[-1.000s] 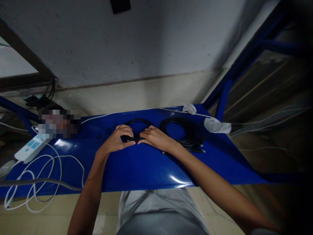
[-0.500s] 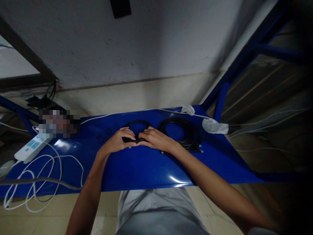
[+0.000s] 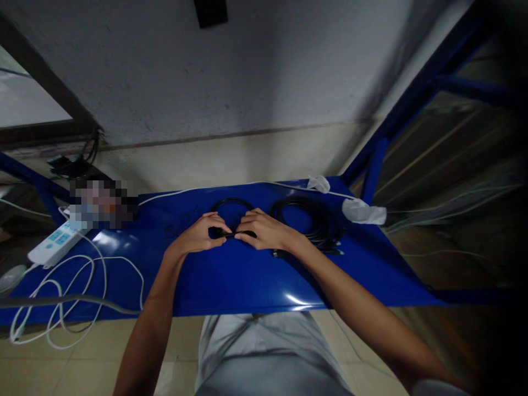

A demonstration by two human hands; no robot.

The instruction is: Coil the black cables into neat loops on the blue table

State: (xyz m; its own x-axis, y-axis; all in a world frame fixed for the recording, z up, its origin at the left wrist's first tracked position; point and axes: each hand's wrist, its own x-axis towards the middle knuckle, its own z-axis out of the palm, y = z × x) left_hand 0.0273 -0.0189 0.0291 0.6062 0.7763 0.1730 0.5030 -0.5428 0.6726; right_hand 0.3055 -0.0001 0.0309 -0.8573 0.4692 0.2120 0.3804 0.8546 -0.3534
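Head view: a coiled black cable (image 3: 231, 200) is grasped at its near edge by the left hand (image 3: 204, 233) and the right hand (image 3: 264, 228), its far side extended beyond them over the blue worktop (image 3: 243, 286).

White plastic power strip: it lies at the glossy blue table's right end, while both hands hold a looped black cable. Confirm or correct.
Wrong end: the head view shows the white plastic power strip at the left end of the glossy blue table. Left hand and right hand both hold a looped black cable.
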